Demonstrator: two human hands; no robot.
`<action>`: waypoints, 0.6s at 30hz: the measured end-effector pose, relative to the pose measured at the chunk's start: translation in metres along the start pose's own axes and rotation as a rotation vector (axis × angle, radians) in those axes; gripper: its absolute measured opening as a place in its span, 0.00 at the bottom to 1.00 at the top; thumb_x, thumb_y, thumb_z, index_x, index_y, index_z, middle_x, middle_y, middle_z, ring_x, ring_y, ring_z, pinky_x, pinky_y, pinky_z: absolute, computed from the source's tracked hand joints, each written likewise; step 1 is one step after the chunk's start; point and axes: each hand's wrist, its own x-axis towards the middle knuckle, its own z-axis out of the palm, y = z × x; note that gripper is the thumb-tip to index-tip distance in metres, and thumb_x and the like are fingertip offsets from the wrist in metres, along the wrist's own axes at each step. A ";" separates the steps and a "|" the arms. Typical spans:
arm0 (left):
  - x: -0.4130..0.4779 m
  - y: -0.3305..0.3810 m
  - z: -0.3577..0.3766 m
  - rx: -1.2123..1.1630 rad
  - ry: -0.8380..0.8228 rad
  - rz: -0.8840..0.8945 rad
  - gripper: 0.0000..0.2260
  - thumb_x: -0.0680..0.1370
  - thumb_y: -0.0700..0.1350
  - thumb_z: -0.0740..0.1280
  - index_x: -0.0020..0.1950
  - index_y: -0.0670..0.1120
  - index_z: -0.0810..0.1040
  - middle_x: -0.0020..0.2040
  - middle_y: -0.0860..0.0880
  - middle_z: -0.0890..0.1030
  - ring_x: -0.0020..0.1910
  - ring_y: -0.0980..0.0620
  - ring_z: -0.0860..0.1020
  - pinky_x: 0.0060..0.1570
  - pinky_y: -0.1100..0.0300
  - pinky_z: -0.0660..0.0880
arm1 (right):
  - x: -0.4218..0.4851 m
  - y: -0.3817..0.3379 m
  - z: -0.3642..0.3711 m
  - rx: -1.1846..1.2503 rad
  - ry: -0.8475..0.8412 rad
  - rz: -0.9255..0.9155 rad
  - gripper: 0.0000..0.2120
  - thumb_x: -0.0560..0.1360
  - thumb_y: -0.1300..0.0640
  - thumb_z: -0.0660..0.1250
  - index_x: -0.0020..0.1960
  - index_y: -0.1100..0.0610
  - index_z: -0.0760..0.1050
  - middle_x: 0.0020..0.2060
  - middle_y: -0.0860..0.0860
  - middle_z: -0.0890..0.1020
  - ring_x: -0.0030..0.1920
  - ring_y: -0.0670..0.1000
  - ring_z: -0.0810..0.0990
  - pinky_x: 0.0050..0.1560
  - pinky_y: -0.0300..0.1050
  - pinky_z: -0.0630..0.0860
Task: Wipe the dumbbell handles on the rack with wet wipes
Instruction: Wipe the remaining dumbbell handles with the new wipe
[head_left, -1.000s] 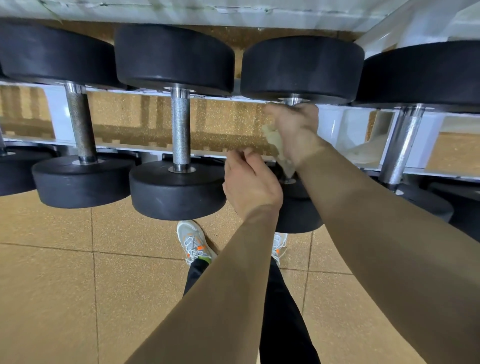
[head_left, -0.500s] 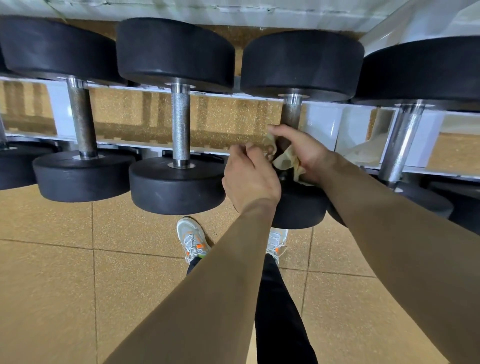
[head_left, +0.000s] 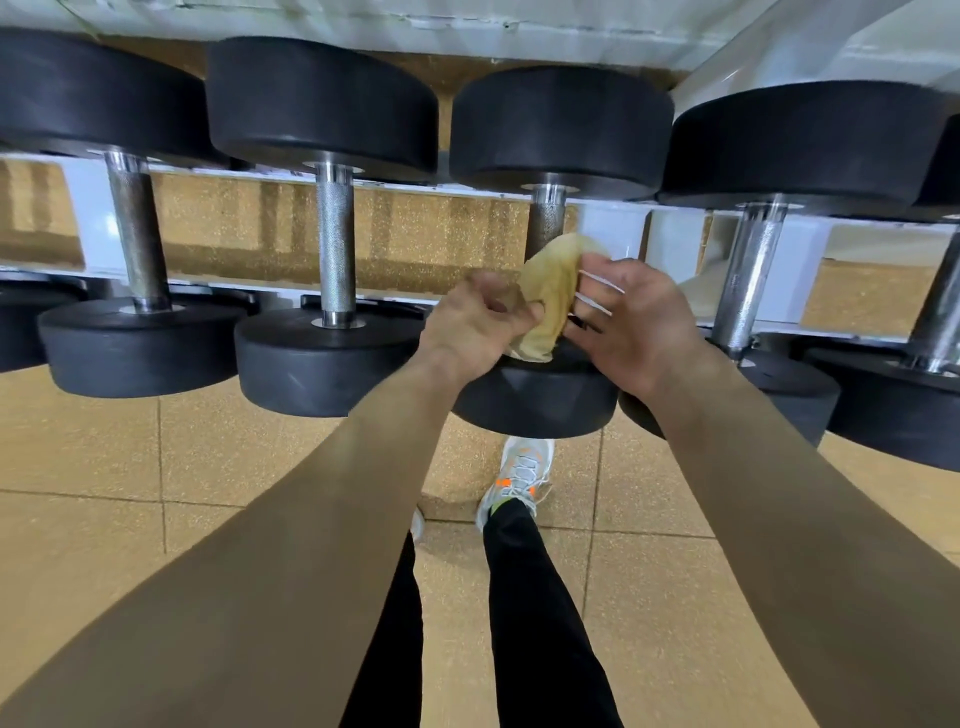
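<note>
Yellowish crumpled wet wipe (head_left: 550, 296) hung before the knurled steel dumbbell handle (head_left: 545, 221); left hand (head_left: 478, 327) fingers pinched it, right hand (head_left: 636, 325) fingers spread alongside, likely to refold it.

Left hand (head_left: 470, 330) and right hand (head_left: 641, 332) bare, forearms (head_left: 322, 545) bare. Slim black trousers (head_left: 543, 597) on both legs. Pale grey lace-up trainer (head_left: 519, 467) with orange accents, yellow-green patch at the ankle.
</note>
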 end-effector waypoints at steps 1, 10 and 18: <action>0.003 0.003 -0.002 -0.002 -0.029 0.001 0.27 0.73 0.55 0.77 0.69 0.51 0.73 0.60 0.53 0.81 0.60 0.50 0.79 0.67 0.51 0.73 | 0.002 0.001 0.001 -0.026 0.013 -0.022 0.10 0.80 0.60 0.63 0.59 0.57 0.79 0.49 0.54 0.85 0.52 0.56 0.84 0.53 0.52 0.81; 0.027 0.020 -0.033 0.096 -0.138 0.109 0.05 0.76 0.42 0.74 0.51 0.45 0.83 0.45 0.56 0.79 0.43 0.63 0.78 0.45 0.71 0.71 | 0.026 -0.007 -0.005 -0.410 0.079 -0.129 0.13 0.73 0.67 0.72 0.54 0.56 0.77 0.48 0.53 0.83 0.51 0.53 0.83 0.44 0.46 0.80; 0.038 0.037 -0.025 0.287 0.270 0.131 0.03 0.80 0.47 0.67 0.52 0.54 0.75 0.51 0.53 0.78 0.51 0.49 0.79 0.50 0.58 0.77 | 0.030 -0.013 -0.026 -0.705 -0.077 -0.222 0.11 0.74 0.58 0.76 0.54 0.62 0.83 0.46 0.54 0.87 0.46 0.52 0.87 0.42 0.42 0.82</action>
